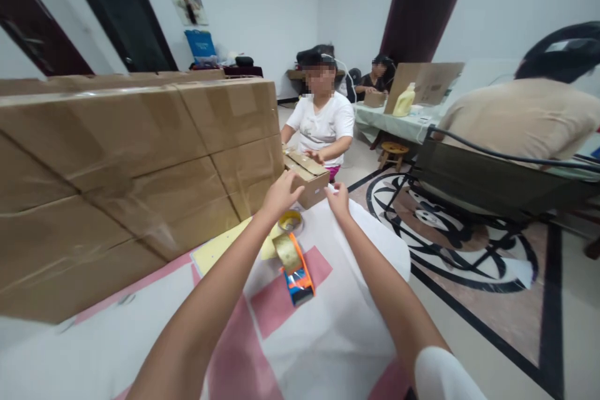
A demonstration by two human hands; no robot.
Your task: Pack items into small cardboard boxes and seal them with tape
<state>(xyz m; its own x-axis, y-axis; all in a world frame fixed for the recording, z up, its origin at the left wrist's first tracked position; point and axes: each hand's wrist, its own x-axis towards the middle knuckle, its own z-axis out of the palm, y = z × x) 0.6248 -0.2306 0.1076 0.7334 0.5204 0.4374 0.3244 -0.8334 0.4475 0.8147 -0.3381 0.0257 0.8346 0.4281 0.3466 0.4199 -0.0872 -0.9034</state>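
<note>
A cardboard box [315,191] with parted top flaps sits at the far end of the table. My left hand [282,194] rests against its near left side, fingers stretched out and thumb apart. By the box's right corner, my right hand [338,201] pinches a small white piece of paper [333,187], perhaps a sticker. A small pale label shows on the box's near face. Between my forearms lies an orange and blue tape dispenser [300,278] with a roll of tape on it. A yellow tape roll [290,220] lies just beyond it.
Stacked, taped cartons [140,156] form a wall along the left. A person in a white shirt [323,122] sits opposite, hands at the box. Another person sits in a folding chair [497,175] at right. A yellow jug [404,100] stands on a farther table.
</note>
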